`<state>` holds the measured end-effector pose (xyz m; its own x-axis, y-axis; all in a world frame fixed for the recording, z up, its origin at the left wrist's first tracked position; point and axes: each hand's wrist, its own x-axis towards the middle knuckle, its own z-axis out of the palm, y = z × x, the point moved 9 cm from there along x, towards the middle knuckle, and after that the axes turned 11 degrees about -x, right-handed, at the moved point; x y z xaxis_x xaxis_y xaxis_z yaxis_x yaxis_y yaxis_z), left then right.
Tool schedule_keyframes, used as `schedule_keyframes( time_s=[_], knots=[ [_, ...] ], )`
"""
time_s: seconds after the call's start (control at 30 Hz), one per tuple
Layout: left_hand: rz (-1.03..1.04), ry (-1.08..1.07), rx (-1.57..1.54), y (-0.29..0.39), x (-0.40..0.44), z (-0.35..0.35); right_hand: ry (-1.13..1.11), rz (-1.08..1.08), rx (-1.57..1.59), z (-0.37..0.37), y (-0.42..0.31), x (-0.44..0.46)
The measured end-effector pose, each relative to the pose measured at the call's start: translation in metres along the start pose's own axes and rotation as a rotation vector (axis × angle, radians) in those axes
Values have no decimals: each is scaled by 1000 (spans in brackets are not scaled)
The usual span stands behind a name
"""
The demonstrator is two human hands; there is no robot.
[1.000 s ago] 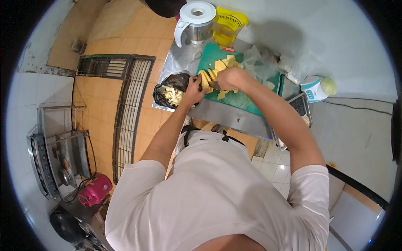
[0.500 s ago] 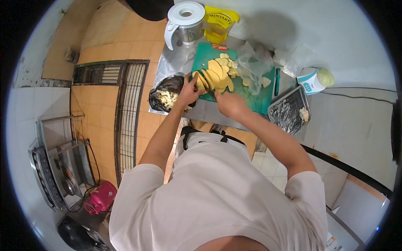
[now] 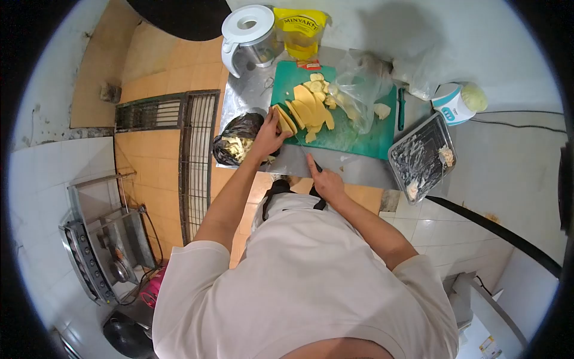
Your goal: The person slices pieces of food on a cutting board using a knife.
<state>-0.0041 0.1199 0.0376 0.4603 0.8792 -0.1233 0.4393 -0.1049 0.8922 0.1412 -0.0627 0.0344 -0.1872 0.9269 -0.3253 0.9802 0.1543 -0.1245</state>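
My left hand (image 3: 269, 140) is closed on a thick yellow vegetable piece (image 3: 285, 121), its fingers along the left side, at the left front of the green cutting board (image 3: 365, 140). Long yellow slices (image 3: 308, 106) lie fanned out just right of that piece, with smaller pale slices (image 3: 317, 87) behind them. In my right hand (image 3: 327, 182) is a knife (image 3: 317, 168) with a dark handle, held in front of the board. Its thin blade points forward and left, close to the held piece.
Beside my left hand sits a black plastic bag (image 3: 245, 127) with peelings. A clear plastic bag (image 3: 362, 90) covers part of the board. Further right are a green-handled knife (image 3: 401, 110), a smeared tray (image 3: 421, 155) and a scale (image 3: 451, 106). Behind stand a pitcher (image 3: 251, 36) and a yellow pouch (image 3: 301, 33).
My right hand has drawn back toward my body with the knife, away from the slices. My left hand stays on the yellow piece. The view has shifted slightly.
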Motion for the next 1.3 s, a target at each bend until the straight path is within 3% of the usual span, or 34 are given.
schedule_keyframes(
  time_s=[0.13, 0.2, 0.5, 0.73, 0.97, 1.0, 1.1, 1.3],
  knots=[
    [93, 7, 46, 1, 0, 0, 42, -13, 11, -4, 8, 6],
    [34, -33, 30, -3, -1, 1, 105, -15, 20, -11, 9, 10],
    [45, -51, 77, 4, 2, 0, 67, 33, 73, -45, -26, 28],
    [-31, 17, 39, 11, -2, -3, 52, 19, 18, -47, -12, 36],
    [36, 52, 7, 2, 4, -5, -14, 66, 58, -33, -6, 2],
    [131, 86, 148, 5, 2, -6, -31, 75, 66, -34, -6, 1],
    [40, 47, -10, -13, 5, -2, -51, 50, 77, -40, 0, 3],
    [82, 94, 32, -4, 0, -6, 1, 64, 132, -51, 5, 4]
  ],
)
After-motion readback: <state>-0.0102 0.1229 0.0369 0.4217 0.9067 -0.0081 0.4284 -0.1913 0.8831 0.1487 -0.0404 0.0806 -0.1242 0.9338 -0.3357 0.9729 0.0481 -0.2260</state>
